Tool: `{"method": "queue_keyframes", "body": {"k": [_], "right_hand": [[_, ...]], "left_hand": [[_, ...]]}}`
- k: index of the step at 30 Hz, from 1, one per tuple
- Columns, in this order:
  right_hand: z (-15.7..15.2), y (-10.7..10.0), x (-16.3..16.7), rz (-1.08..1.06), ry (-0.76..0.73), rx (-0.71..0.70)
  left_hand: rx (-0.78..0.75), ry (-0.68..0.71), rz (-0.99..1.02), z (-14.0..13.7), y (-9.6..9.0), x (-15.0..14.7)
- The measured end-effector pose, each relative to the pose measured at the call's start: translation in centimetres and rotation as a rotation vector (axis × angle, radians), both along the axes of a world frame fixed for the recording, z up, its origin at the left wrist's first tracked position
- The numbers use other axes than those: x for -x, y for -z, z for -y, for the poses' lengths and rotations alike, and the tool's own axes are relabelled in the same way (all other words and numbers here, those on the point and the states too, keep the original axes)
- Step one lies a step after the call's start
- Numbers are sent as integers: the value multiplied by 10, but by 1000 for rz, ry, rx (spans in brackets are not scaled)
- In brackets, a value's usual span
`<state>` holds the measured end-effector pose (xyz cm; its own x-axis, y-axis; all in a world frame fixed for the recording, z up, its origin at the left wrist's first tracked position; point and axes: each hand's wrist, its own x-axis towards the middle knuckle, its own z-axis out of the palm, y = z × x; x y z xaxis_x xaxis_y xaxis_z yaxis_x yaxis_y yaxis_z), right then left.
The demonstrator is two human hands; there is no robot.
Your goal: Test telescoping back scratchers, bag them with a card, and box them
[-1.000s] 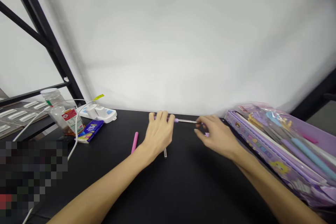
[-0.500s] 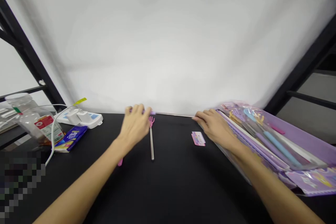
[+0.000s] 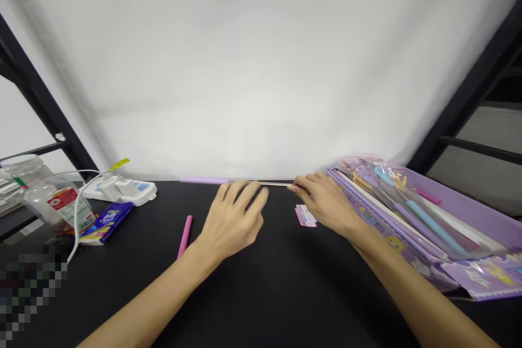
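Observation:
A back scratcher with a lilac handle [image 3: 204, 180] and a thin metal rod [image 3: 273, 184] lies along the desk's back edge, against the wall. My right hand [image 3: 326, 201] is closed at its right end, covering the tip. My left hand [image 3: 234, 220] hovers palm down over the desk, fingers apart, just in front of the rod. Left of it lies a pink tube-like handle [image 3: 185, 234], its lower end behind my forearm. The separate pink-clawed rod is hidden under my left hand. A small pink and white card [image 3: 305, 216] lies near my right wrist.
On the right stands a purple box [image 3: 460, 201] with several bagged back scratchers [image 3: 416, 215]. At left are a clear plastic jar [image 3: 49, 196], a white power strip [image 3: 142, 194] with cables and a blue snack packet [image 3: 110, 222]. A white wall borders the black desk.
My left hand has let go of the lilac handle and moved right and nearer, over the pink-clawed rod. My right hand stays at the rod's end. The view has shifted slightly.

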<state>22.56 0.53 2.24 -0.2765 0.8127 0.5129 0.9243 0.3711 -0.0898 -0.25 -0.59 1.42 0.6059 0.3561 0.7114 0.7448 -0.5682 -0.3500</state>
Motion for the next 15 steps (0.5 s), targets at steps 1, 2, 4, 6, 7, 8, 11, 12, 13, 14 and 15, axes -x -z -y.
{"method": "queue_keyframes", "body": {"k": [1,2,4,6,7,8,11,12,13,14,15], "right_hand": [[0,1,-1,20,-14,-2],[-1,2,-2,37,-26,-7],[-1,1,-7,65,-19,-25],[-4,-1,-18,83,17,-37],[-5,-2,-24,85,37,-38],[-6,-3,-28,81,49,-34],[-7,-1,-25,53,61,-10],[-7,0,-19,45,57,-5],[-6,1,-13,39,49,-5],[-5,2,-7,34,39,-7],[-4,3,-3,30,31,-10]], "left_hand": [[19,-26,1,-3,0,1],[56,-69,-13,-6,-1,4],[139,-178,-61,-15,-6,17],[174,-309,-84,-24,-15,35],[149,-396,-44,-27,-19,45],[139,-444,-31,-30,-23,52],[89,-396,13,-28,-23,51],[81,-341,11,-26,-20,44],[82,-289,5,-23,-16,35],[92,-253,-1,-21,-12,28],[106,-231,-12,-20,-9,22]]}}
